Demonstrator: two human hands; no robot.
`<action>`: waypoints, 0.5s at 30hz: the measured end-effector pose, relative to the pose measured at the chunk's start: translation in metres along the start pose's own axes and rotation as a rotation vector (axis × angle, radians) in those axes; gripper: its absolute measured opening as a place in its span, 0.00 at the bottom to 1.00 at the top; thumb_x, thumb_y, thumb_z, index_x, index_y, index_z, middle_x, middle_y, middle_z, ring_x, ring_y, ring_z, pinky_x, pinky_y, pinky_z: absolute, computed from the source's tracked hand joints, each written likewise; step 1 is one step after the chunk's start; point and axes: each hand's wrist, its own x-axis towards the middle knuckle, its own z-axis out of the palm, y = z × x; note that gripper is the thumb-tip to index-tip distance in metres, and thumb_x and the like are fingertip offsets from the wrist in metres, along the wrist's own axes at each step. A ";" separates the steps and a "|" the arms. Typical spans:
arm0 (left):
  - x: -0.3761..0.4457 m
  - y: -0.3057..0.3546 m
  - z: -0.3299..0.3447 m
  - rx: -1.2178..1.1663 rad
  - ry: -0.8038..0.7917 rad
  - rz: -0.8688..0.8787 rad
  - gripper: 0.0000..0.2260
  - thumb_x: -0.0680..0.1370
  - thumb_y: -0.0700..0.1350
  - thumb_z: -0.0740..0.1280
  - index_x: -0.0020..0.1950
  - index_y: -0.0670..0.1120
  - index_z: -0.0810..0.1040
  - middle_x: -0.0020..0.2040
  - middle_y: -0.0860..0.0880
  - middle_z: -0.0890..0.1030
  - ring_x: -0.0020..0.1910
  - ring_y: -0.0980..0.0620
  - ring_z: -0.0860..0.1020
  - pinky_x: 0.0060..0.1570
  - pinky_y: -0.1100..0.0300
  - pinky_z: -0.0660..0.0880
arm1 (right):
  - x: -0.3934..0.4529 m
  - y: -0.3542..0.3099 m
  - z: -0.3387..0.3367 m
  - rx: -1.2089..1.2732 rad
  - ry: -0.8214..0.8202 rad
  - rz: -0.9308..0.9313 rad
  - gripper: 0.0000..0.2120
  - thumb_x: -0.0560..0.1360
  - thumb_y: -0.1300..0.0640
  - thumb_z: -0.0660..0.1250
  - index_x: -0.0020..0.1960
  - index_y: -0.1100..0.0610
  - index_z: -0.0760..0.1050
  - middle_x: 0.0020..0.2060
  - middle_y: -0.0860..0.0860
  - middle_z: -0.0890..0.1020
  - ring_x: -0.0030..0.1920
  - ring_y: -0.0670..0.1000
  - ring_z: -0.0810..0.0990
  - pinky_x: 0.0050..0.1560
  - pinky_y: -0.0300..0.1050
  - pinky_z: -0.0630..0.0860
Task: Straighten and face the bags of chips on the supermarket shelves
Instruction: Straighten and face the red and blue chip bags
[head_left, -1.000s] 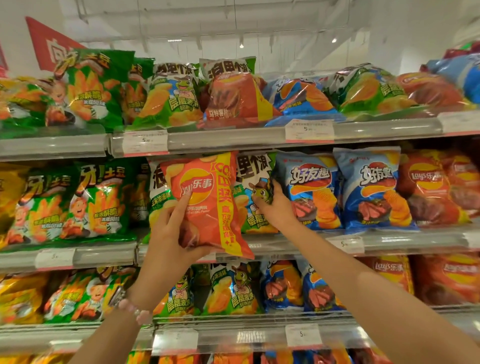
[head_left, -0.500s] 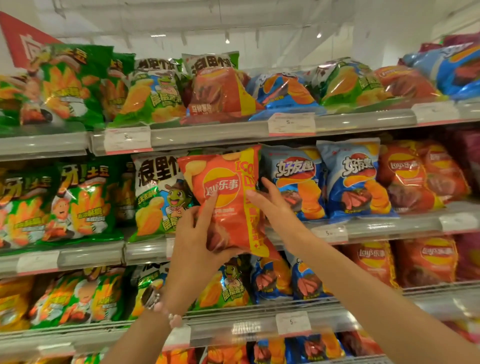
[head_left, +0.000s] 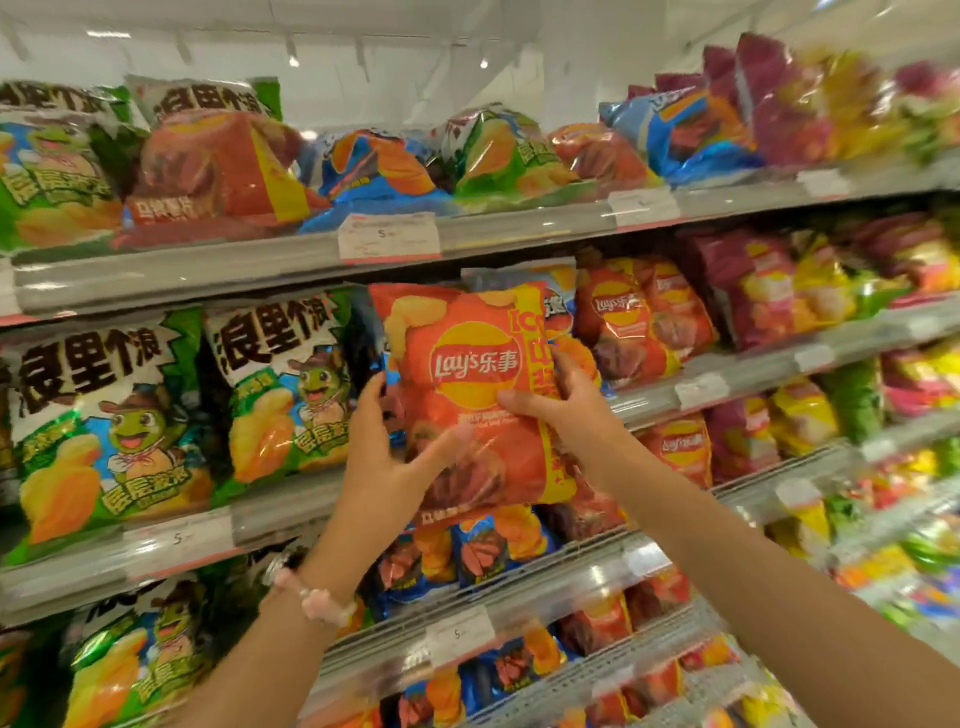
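both hands grip the red bag (head_left: 470, 395) in front of the middle shelf (head_left: 727, 387), left hand (head_left: 387, 457) low, right hand (head_left: 558, 400) on its edge, likely to keep its logo facing out.

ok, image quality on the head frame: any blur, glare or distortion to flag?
Head view: the orange Lay's bag, held by the left hand and right hand, reads sharp; the far-right bags smear into motion blur. Ceiling lights glare off the clear shelf rail and the foil, and the wide lens tilts and bends the shelf lines.
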 end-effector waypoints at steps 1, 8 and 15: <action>0.007 0.004 0.011 -0.073 -0.013 -0.077 0.40 0.58 0.68 0.72 0.66 0.66 0.58 0.58 0.70 0.68 0.57 0.69 0.71 0.57 0.60 0.72 | 0.000 0.000 -0.012 0.013 -0.003 -0.007 0.45 0.57 0.48 0.78 0.71 0.46 0.63 0.58 0.47 0.79 0.54 0.51 0.81 0.51 0.53 0.80; 0.042 0.031 0.089 -0.512 -0.261 -0.324 0.31 0.62 0.50 0.78 0.64 0.50 0.74 0.52 0.50 0.85 0.50 0.49 0.84 0.40 0.58 0.81 | 0.017 -0.001 -0.095 0.008 0.026 -0.033 0.46 0.57 0.52 0.80 0.72 0.48 0.64 0.61 0.51 0.78 0.57 0.54 0.79 0.56 0.57 0.78; 0.072 0.040 0.179 -0.608 -0.099 -0.320 0.25 0.63 0.41 0.76 0.59 0.46 0.77 0.50 0.46 0.85 0.48 0.45 0.84 0.45 0.50 0.82 | 0.042 -0.005 -0.169 -0.315 0.100 -0.290 0.45 0.69 0.51 0.74 0.76 0.43 0.49 0.72 0.47 0.65 0.67 0.44 0.68 0.64 0.41 0.70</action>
